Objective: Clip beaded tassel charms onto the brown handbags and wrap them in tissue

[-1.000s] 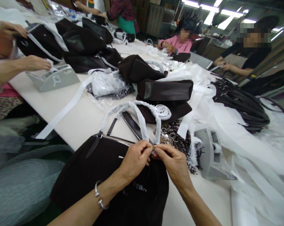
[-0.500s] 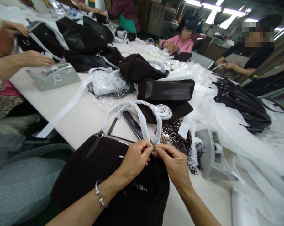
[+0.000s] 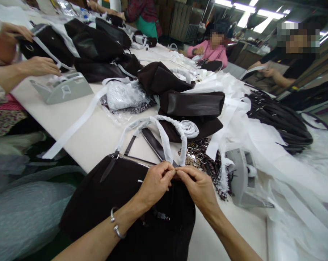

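A dark brown handbag (image 3: 106, 203) lies in front of me at the table's edge. Its handles (image 3: 165, 139) are wrapped in white material and stand up at the back. Over the bag's top right corner, by the foot of one handle, my left hand (image 3: 157, 183) pinches with thumb and forefinger. Fingertip to fingertip with it, my right hand (image 3: 198, 185) pinches at the same spot. What they hold is small and covered by the fingers. Behind them a dark strap (image 3: 154, 143) lies across the bag's open zipper.
Keyrings and patterned straps (image 3: 200, 154) lie right of the bag, beside a grey tape dispenser (image 3: 242, 177). More dark bags (image 3: 195, 103) and a plastic-wrapped bundle (image 3: 126, 94) lie beyond. At left, a co-worker's hands (image 3: 36, 69) are over another dispenser (image 3: 67, 88). White strips (image 3: 261, 127) cover the right side.
My fingertips have closed in tighter at the handle's foot, and the small metal glint between them is now covered. The bag has barely moved. Across the table, co-workers' hands have shifted.
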Tool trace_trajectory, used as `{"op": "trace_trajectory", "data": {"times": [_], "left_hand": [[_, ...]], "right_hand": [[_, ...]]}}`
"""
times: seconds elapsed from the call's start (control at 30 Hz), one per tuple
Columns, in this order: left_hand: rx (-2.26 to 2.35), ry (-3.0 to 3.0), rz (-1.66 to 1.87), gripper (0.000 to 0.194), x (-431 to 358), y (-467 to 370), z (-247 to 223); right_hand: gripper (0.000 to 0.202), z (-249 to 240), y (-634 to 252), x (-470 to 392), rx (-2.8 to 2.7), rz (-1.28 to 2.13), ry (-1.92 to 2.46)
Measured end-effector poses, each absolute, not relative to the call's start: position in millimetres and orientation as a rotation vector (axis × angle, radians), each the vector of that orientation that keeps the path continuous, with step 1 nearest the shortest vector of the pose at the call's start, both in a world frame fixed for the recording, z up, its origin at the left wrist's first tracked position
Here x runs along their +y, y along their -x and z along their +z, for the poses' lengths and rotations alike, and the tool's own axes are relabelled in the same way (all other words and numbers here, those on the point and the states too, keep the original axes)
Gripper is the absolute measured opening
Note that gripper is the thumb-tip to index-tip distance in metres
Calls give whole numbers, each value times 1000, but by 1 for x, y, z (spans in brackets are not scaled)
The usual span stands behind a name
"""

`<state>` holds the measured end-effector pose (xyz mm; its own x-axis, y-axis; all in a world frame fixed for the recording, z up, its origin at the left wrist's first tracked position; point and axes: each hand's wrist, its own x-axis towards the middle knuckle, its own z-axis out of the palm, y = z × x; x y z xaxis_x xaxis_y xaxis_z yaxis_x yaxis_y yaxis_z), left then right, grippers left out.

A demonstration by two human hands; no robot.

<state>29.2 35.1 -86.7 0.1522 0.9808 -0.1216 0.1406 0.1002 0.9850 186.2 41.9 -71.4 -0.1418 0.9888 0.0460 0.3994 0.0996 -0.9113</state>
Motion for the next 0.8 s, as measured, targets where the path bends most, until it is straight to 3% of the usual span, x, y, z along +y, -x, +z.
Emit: {"op": "trace_trajectory", "data": {"times": [0.23, 0.57, 0.8], "left_hand": [[1226, -1403, 924, 21, 37, -25, -85], [1183, -1345, 879, 19, 38, -27, -86], [1185, -1331, 891, 22, 34, -32, -86]], "right_hand": [[16, -64, -191, 52, -1417, 1372, 1455], [10, -61, -192, 43, -1746, 1010, 1417], [9, -75, -180, 29, -1576, 889, 1431]]}}
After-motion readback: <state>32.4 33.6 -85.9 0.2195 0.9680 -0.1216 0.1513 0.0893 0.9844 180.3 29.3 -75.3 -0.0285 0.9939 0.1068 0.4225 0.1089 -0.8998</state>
